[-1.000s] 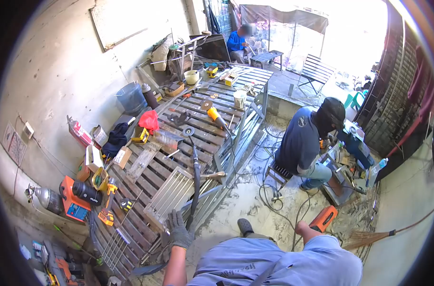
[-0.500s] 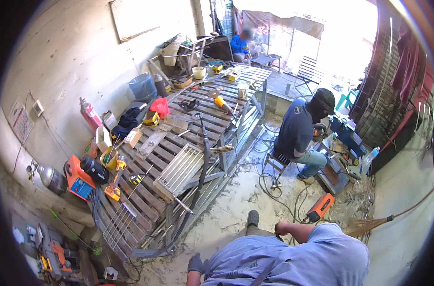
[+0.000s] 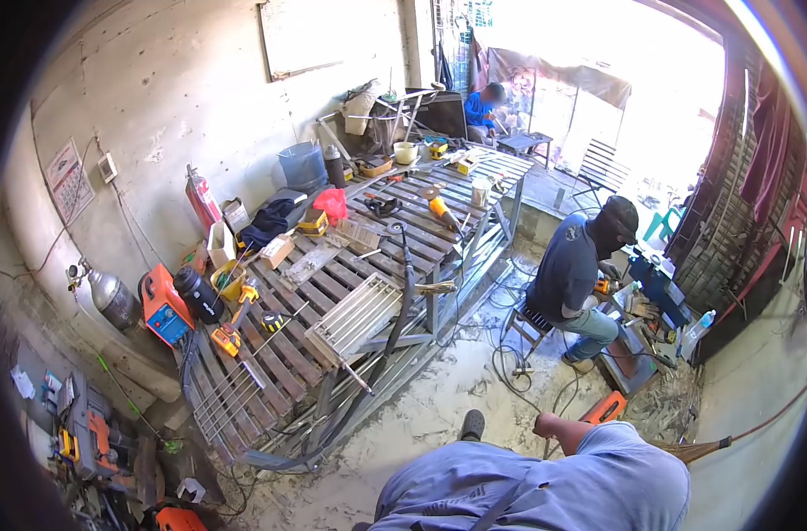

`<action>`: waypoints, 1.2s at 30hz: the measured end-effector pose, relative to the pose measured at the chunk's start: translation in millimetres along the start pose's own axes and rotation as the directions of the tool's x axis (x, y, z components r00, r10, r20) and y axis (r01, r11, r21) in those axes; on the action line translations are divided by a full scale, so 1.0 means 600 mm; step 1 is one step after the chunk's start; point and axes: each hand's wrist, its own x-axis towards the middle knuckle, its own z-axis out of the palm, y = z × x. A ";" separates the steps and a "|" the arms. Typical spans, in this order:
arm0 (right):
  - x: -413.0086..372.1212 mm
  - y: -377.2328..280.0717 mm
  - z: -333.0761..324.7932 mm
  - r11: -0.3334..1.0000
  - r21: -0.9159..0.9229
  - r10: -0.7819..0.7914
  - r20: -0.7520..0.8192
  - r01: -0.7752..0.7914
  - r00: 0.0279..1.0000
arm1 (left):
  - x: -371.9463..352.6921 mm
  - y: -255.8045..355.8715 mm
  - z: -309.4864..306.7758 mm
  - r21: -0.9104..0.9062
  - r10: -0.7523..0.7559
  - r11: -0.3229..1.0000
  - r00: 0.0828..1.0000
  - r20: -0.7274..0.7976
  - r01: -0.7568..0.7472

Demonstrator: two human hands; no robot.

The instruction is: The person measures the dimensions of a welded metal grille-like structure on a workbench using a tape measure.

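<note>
My right hand (image 3: pixel 548 426) is bare and hangs by my right side, fingers curled. Whatever it may hold is hidden. Black cables (image 3: pixel 517 376) lie on the floor just beyond it, and an orange-cased machine (image 3: pixel 605 407) stands to its right. My left hand is out of sight below my shirt (image 3: pixel 483 487). The large slatted metal table (image 3: pixel 332 292) is ahead to the left. On it lie a small barred metal frame (image 3: pixel 359 317), a yellow cordless tool (image 3: pixel 235 323), a tape measure (image 3: pixel 272 321) and an angle grinder (image 3: pixel 440 211).
A masked co-worker (image 3: pixel 567 265) sits on a stool at the right with a power tool. Another person (image 3: pixel 480 111) in blue sits at the back. Along the left wall are a gas cylinder (image 3: pixel 113 299) and an orange welding machine (image 3: pixel 166 305). A broom (image 3: pixel 691 450) lies right.
My view has swung left and down, so the table sits further right in it. My gloved left hand has left the view. My right hand stays at my side, fingers curled.
</note>
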 end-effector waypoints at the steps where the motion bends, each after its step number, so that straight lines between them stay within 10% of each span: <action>1: -0.013 -0.011 -0.009 1.000 0.000 -0.004 0.027 0.004 1.000 | -0.001 -0.001 0.002 0.007 0.001 1.000 1.000 0.004 -0.001; 16: 0.004 -0.112 -0.102 0.971 -0.090 -0.216 0.069 0.222 0.974 | 0.000 -0.028 0.006 -0.011 -0.020 1.000 0.999 0.026 0.021; 36: 0.012 -0.092 -0.068 0.992 -0.077 -0.083 0.148 0.095 0.985 | 0.006 -0.032 0.013 0.008 -0.015 1.000 0.998 0.062 0.014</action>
